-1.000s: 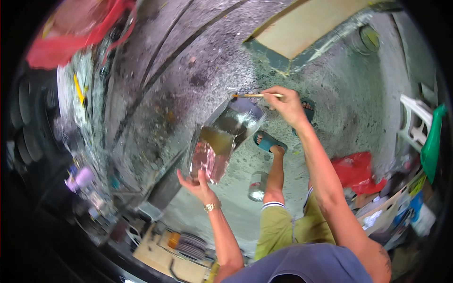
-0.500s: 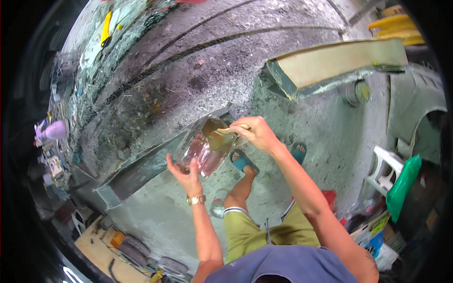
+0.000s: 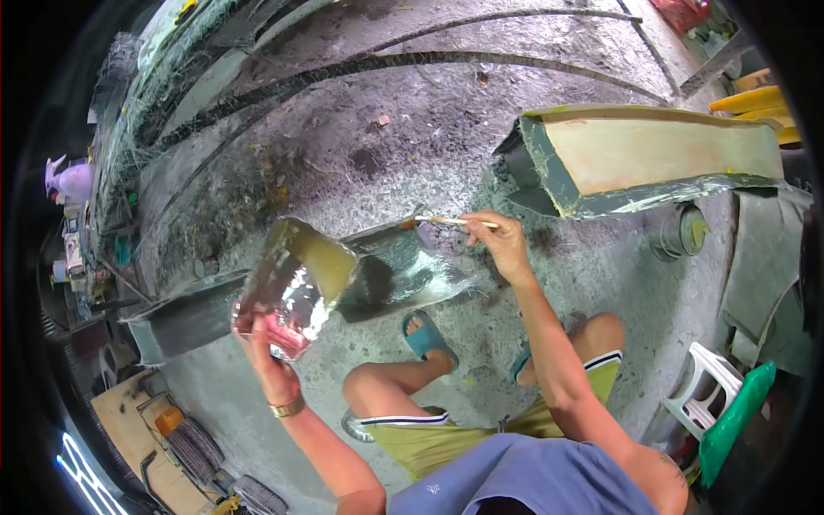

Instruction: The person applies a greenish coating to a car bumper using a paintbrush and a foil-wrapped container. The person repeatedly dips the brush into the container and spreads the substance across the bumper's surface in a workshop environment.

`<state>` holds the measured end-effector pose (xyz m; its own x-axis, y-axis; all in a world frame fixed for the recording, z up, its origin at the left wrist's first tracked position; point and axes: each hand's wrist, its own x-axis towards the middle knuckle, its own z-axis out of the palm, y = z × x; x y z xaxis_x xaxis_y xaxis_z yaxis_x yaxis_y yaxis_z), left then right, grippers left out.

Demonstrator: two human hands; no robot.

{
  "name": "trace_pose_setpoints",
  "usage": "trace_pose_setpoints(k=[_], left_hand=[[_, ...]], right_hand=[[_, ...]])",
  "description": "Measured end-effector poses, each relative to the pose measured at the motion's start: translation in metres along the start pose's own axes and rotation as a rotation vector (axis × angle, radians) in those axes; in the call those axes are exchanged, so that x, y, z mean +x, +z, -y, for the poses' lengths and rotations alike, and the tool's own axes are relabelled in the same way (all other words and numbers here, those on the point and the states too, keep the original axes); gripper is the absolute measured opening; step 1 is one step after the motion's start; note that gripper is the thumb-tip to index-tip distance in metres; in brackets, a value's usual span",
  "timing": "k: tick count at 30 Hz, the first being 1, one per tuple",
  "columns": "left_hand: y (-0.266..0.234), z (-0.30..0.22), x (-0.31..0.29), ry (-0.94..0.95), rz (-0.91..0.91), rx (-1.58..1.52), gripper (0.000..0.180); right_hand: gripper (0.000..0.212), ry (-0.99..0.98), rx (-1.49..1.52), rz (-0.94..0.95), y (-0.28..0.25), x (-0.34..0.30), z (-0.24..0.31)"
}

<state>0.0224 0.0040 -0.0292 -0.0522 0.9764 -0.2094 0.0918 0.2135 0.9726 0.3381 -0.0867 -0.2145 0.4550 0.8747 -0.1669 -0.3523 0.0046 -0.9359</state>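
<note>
My left hand (image 3: 268, 369) grips the near end of a shiny, see-through container (image 3: 311, 273) with yellowish liquid inside; it is held tilted. Between the fingers of my right hand (image 3: 502, 245) is a paintbrush (image 3: 451, 221) with a pale handle, its bristle end pointing left. Those bristles are at the far right edge of a long, dark grey shell-like piece (image 3: 390, 287) on the floor; whether they touch it I cannot tell. The container hangs over the middle of this piece and hides part of it.
A long, beige-faced piece (image 3: 661, 154) lies at the right, with a round tin (image 3: 687, 232) beside it. Nearer are a white plastic stool (image 3: 708, 386) and a green bag (image 3: 738, 421). A wooden board with small wheels (image 3: 193, 451) lies at the lower left.
The brush has come out of the container and over to the dark piece's far edge. My left hand has carried the container left. My knees are now bent lower.
</note>
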Motion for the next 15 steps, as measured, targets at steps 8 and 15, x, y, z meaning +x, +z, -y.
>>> trace_pose_setpoints(k=[8, 15], left_hand=[[0.000, 0.013, 0.024, 0.243, 0.049, -0.135, 0.043], [0.015, 0.016, 0.032, 0.289, -0.097, -0.023, 0.046]], right_hand=[[0.021, -0.127, -0.044, 0.013, -0.045, 0.002, -0.012], [0.016, -0.574, -0.697, 0.234, -0.018, -0.005, 0.020]])
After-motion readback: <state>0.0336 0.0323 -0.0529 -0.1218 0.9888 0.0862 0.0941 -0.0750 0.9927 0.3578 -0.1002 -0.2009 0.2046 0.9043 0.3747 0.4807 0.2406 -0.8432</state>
